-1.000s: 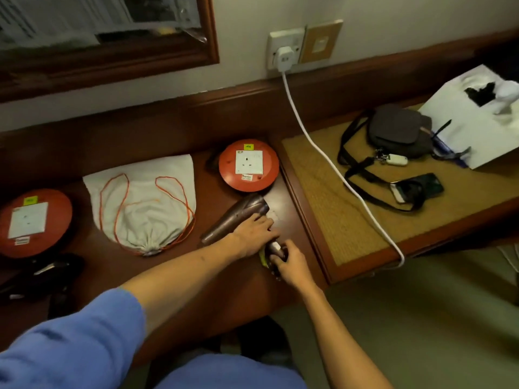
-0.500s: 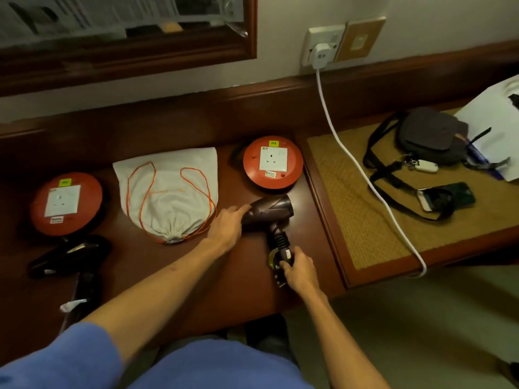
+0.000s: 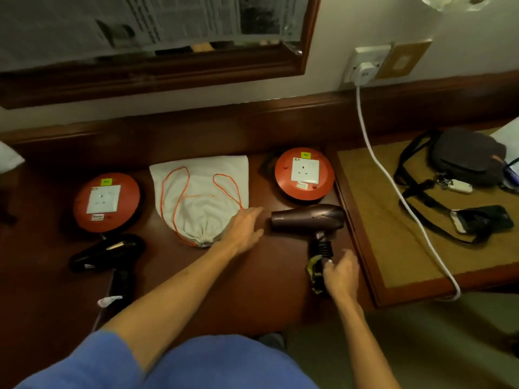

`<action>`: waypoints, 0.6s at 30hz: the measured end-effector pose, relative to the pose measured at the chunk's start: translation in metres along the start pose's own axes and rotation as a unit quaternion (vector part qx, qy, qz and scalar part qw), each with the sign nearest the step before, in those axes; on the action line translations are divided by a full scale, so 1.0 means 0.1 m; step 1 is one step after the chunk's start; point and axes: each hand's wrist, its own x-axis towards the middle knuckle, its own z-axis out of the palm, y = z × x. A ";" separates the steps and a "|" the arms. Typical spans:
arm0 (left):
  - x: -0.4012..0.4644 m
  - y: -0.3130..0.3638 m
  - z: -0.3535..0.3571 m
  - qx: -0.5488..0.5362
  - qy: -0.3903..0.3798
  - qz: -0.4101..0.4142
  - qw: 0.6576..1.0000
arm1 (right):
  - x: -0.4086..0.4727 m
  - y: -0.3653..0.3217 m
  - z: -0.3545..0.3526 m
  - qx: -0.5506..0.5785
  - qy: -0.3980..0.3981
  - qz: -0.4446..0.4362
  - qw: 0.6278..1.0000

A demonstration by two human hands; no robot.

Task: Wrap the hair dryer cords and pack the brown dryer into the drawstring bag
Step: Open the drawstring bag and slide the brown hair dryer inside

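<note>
The brown hair dryer (image 3: 309,220) lies on the dark wooden desk with its nozzle pointing left and its handle toward me. Black cord is coiled round the handle. My right hand (image 3: 341,273) is at the handle's lower end, fingertips pinching the wrapped cord there. Just left of the nozzle, my left hand (image 3: 244,228) is flat and open, apart from the dryer and over the right edge of the white drawstring bag (image 3: 202,197). The bag lies flat with its orange strings on top and its gathered mouth toward me. A black hair dryer (image 3: 109,251) lies at the front left.
Two red round socket reels stand behind, one at the left (image 3: 106,202) and one at the right (image 3: 304,174). A raised woven-topped shelf (image 3: 379,234) at the right carries a white cable (image 3: 393,192), a black pouch (image 3: 463,158) and a phone (image 3: 483,220). A framed mirror (image 3: 168,77) hangs above.
The brown dryer was turned from a diagonal to nozzle-left. My left hand has let go of its barrel and moved left toward the bag. My right hand stays at the handle.
</note>
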 end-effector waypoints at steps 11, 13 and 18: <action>-0.78 -1.41 -0.20 -0.008 0.024 -0.168 0.985 | -0.64 -1.44 1.65 -0.081 -0.271 -0.316 0.906; -0.74 -1.37 -0.21 -0.030 0.013 -0.172 0.984 | -0.64 -1.54 1.90 -0.126 -0.306 -0.314 0.890; -0.65 -1.33 -0.22 0.026 0.004 -0.169 0.985 | -0.62 -1.62 2.06 -0.115 -0.263 -0.299 0.910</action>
